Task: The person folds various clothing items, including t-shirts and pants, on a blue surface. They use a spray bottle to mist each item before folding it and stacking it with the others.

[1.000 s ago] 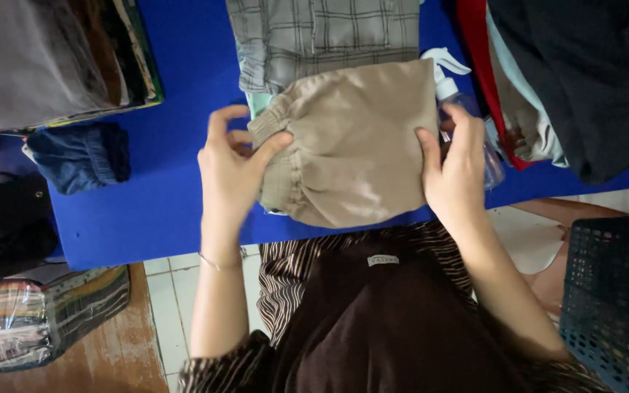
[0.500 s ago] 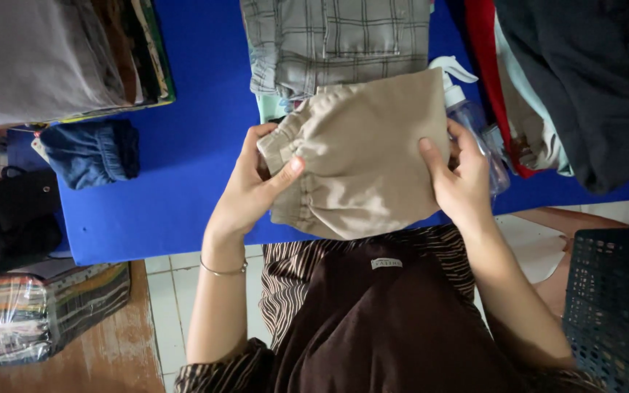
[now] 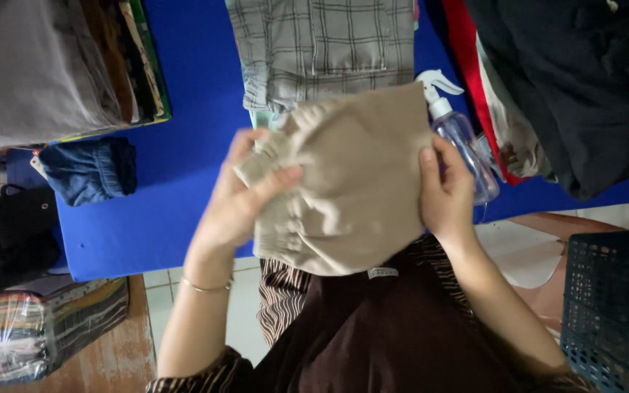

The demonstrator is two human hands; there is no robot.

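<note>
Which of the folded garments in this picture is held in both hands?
The beige garment: left hand and right hand grip its sides. The grey checked garment and small blue denim garment lie untouched on the blue table.

Soft, even daylight fills the downward head view, bright enough to keep the blue tabletop (image 3: pixel 176 218) strongly saturated. Shadows are faint and diffuse: a gentle one lies under the beige folded garment (image 3: pixel 358 182), and the dark garments (image 3: pixel 576 87) at upper right lose detail in near-black. A small highlight glints on the clear spray bottle (image 3: pixel 464 145). The left hand (image 3: pixel 238 207) and right hand (image 3: pixel 445 193) look slightly soft, with mild motion blur. The grey pile (image 3: pixel 30 65) at upper left appears hazy and low in contrast.
</note>
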